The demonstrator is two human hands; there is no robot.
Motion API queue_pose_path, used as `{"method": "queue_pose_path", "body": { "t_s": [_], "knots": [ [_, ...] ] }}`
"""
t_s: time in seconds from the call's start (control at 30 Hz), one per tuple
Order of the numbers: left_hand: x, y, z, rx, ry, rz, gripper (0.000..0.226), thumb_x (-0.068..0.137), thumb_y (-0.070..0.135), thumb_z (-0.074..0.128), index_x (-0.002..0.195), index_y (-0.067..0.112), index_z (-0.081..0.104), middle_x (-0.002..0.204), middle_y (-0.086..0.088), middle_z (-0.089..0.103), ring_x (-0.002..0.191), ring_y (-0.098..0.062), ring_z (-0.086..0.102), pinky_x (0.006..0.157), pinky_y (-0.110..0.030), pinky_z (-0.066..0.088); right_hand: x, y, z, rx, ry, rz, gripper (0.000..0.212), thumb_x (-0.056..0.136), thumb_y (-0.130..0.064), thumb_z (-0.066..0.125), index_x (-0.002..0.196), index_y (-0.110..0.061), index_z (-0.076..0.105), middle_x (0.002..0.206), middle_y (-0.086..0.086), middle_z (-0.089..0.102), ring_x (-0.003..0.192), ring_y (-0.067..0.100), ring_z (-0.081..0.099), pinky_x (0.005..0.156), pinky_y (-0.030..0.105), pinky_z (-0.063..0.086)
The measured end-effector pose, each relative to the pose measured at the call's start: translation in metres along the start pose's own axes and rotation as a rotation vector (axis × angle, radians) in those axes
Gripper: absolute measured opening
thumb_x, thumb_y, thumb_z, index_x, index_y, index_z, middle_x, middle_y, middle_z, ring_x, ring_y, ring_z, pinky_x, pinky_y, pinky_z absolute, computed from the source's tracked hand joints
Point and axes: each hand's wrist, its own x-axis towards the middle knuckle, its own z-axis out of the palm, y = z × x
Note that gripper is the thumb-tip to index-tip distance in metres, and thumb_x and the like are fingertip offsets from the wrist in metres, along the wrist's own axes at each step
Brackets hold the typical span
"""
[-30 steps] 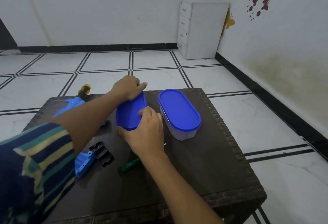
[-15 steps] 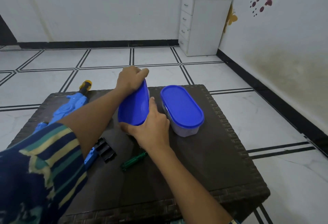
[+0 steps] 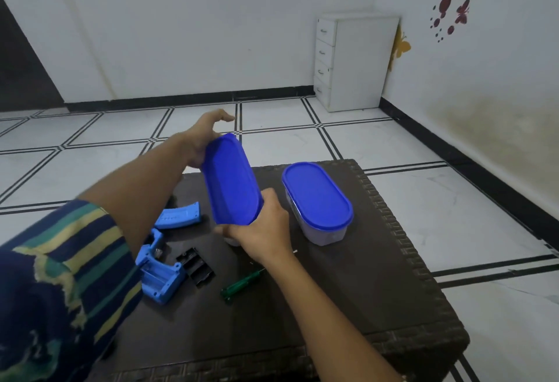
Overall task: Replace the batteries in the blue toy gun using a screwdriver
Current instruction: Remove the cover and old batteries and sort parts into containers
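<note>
Head view. Blue plastic toy gun (image 3: 160,281) lies near-left on the dark woven table (image 3: 332,306), opened up, with the compartment facing up. Its long axis runs away from us, slightly left. The far end goes under our left forearm, so we can't tell which way the muzzle points. Curved blue magazine-like piece (image 3: 178,215) lies just beyond it, crosswise. Black ribbed battery holder (image 3: 196,268) sits just right of the gun body; we can't tell if they touch. Green-handled screwdriver (image 3: 240,285) lies right of that, handle toward us, shaft running under our right wrist.

Fingers: left hand (image 3: 205,136) is behind the far end of a blue oval plastic lid (image 3: 231,182). Its fingers are mostly straight and spread above the rim, palm against the lid's back, thumb hidden. Right hand (image 3: 263,230) grips the lid's near end, fingers curled under, thumb up along the right edge. The lid is tilted steeply, near end low, off the table. Something pale shows under the right hand; we can't tell what.

Containers: translucent oval tub with blue lid (image 3: 317,200) stands just right of the right hand, closed. We can't read its contents through the wall. White drawer cabinet (image 3: 357,61) stands in the far corner.
</note>
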Motion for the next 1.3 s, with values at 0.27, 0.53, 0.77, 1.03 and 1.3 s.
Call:
{"method": "queue_pose_path", "body": {
  "t_s": [0.27, 0.53, 0.77, 1.03, 1.3],
  "knots": [
    [0.004, -0.047, 0.009, -0.369, 0.333, 0.064, 0.098, 0.063, 0.089, 0.038, 0.113, 0.007, 0.061, 0.11, -0.013, 0.067, 0.088, -0.025, 0.064, 0.071, -0.039, 0.051, 0.0, -0.015, 0.012, 0.064, 0.024, -0.026, 0.046, 0.097, -0.027, 0.053, 0.139, -0.017, 0.037, 0.163, -0.003, 0.012, 0.151, 0.018, 0.002, 0.117, 0.061, -0.007],
    [-0.036, -0.064, 0.045, -0.192, 0.733, 0.314, 0.048, 0.099, 0.041, 0.032, 0.113, 0.005, 0.061, 0.11, -0.012, 0.064, 0.096, -0.027, 0.057, 0.088, -0.04, 0.046, -0.014, -0.034, -0.027, 0.147, 0.234, -0.382, 0.024, 0.101, -0.021, 0.05, 0.122, -0.031, 0.044, 0.09, -0.012, 0.054, 0.074, 0.011, 0.058, 0.062, 0.026, 0.05],
    [-0.075, -0.111, 0.085, 0.853, 0.487, 0.358, 0.029, 0.087, 0.027, 0.058, 0.11, 0.009, 0.062, 0.144, -0.014, 0.037, 0.103, -0.025, 0.054, 0.083, -0.029, 0.039, -0.007, 0.01, -0.09, -0.736, 0.209, -0.498, 0.066, 0.09, -0.002, 0.055, 0.144, -0.038, 0.042, 0.147, -0.011, 0.048, 0.142, 0.018, 0.037, 0.12, 0.053, 0.002],
    [-0.077, -0.101, 0.066, 1.036, 0.265, 0.309, 0.031, 0.088, 0.02, 0.054, 0.115, 0.013, 0.068, 0.159, -0.01, 0.01, 0.138, -0.03, 0.027, 0.108, -0.036, 0.028, -0.003, 0.029, -0.113, -0.755, 0.064, -0.325, 0.074, 0.063, -0.073, 0.069, 0.129, -0.038, 0.059, 0.145, -0.019, 0.047, 0.142, 0.005, 0.03, 0.118, 0.056, -0.011],
    [-0.061, -0.08, 0.075, 1.071, 0.209, 0.028, 0.051, 0.082, 0.033, 0.068, 0.125, 0.007, 0.053, 0.124, -0.013, 0.056, 0.111, -0.025, 0.054, 0.096, -0.034, 0.046, -0.006, 0.022, -0.095, -0.779, 0.241, -0.524, 0.073, 0.071, -0.08, 0.053, 0.127, -0.033, 0.061, 0.151, -0.005, 0.044, 0.146, 0.012, 0.027, 0.115, 0.06, -0.016]
  ]
}}
